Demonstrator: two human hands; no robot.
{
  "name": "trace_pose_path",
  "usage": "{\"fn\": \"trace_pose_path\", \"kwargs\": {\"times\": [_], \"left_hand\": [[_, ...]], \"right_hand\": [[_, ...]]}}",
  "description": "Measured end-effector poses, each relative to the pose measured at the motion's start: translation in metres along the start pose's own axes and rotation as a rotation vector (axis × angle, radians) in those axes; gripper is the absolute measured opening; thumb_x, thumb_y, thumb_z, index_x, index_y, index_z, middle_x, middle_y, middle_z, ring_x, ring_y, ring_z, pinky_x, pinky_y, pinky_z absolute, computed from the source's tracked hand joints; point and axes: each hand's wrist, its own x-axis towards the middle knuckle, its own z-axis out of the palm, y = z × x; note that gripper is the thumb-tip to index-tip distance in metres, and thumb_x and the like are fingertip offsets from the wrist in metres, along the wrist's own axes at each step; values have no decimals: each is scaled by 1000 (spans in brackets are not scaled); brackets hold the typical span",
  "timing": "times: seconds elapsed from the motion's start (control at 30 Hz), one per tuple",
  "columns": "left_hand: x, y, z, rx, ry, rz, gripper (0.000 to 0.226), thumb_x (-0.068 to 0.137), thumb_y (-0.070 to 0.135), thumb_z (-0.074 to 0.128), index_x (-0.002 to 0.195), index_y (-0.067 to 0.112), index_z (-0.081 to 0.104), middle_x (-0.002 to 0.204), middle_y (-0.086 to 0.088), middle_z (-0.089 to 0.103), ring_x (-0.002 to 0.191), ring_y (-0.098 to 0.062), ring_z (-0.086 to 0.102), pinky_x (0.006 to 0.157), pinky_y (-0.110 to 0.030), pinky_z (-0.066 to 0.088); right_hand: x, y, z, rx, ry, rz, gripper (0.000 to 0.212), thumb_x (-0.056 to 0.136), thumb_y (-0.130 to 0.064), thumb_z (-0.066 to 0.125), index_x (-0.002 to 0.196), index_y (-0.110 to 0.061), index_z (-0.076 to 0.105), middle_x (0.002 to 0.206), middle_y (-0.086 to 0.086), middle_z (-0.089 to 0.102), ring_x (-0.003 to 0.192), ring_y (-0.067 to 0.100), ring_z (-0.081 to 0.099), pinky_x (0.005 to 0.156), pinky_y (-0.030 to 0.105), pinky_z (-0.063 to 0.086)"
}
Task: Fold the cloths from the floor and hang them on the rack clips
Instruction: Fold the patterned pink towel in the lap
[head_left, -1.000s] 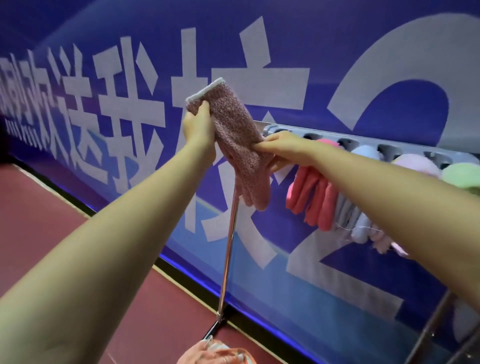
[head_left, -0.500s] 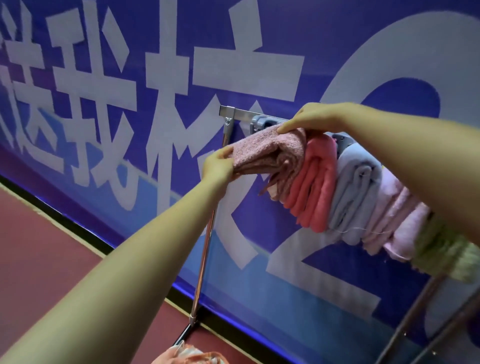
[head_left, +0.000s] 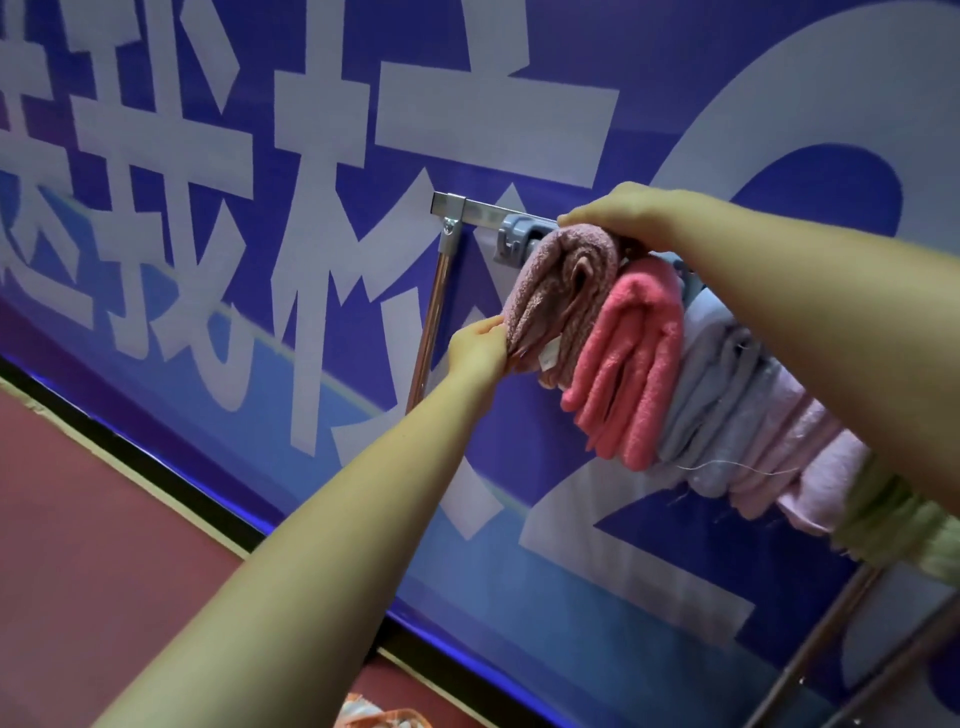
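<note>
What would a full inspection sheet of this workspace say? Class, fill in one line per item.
Surface: dark red floor.
Job's things: dusty-pink cloth hangs folded at the rack end, beside coral cloth, blue, pale pink and green ones.
Clutter: bundle of fabric at the bottom edge.
Hands: left hand pinches the dusty-pink cloth's lower edge; right hand rests on its top.
Cables: nothing seen.
Surroundings: blue banner with white lettering.

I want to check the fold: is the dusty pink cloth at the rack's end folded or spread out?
Folded. The dusty pink cloth hangs as a doubled bundle beside the coral cloth, its layers showing at the lower edge.
</note>
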Motion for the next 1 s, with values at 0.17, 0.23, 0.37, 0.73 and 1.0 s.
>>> {"fn": "trace_pose_path", "kwargs": {"times": [0.17, 0.23, 0.37, 0.73, 1.0], "left_hand": [[-10, -27, 6, 79, -24, 21, 18, 90, 11, 57, 74, 9, 64, 66, -10, 48, 55, -11, 32, 47, -20, 29], [-14, -30, 9, 99, -33, 15, 11, 90, 11, 56, 81, 6, 62, 74, -13, 44, 57, -12, 30, 48, -20, 28], [-12, -26, 9, 98, -13, -10, 22, 88, 6, 54, 67, 8, 61, 60, -6, 51, 55, -12, 35, 48, -20, 32], [19, 17, -13, -53, 217, 130, 25, 94, 10, 53, 112, 5, 70, 100, -9, 67, 86, -18, 64, 72, -20, 54], [-7, -19, 11, 140, 35, -72, 34, 85, 1, 52, 53, 11, 50, 37, 3, 48, 32, -6, 43, 40, -16, 32]], "right_hand": [[-3, 0, 13, -188, 62, -121, 55, 91, -58, 41, 117, -14, 61, 126, 8, 57, 111, 27, 54, 89, 32, 39], [-7, 1, 15, -223, 34, -188, 53, 94, -56, 37, 119, -15, 59, 127, 7, 56, 116, 27, 51, 95, 34, 37], [-13, 5, 13, -136, 20, -192, 49, 85, -60, 50, 98, -15, 66, 94, 2, 61, 88, 22, 56, 77, 31, 42], [7, 12, 9, 222, 148, -113, 17, 81, -32, 72, 85, -17, 66, 87, 2, 66, 79, 11, 54, 74, 28, 51], [-10, 10, 12, -101, 208, -333, 28, 88, -38, 59, 77, -16, 71, 76, 2, 62, 75, 13, 54, 71, 27, 42]]}}
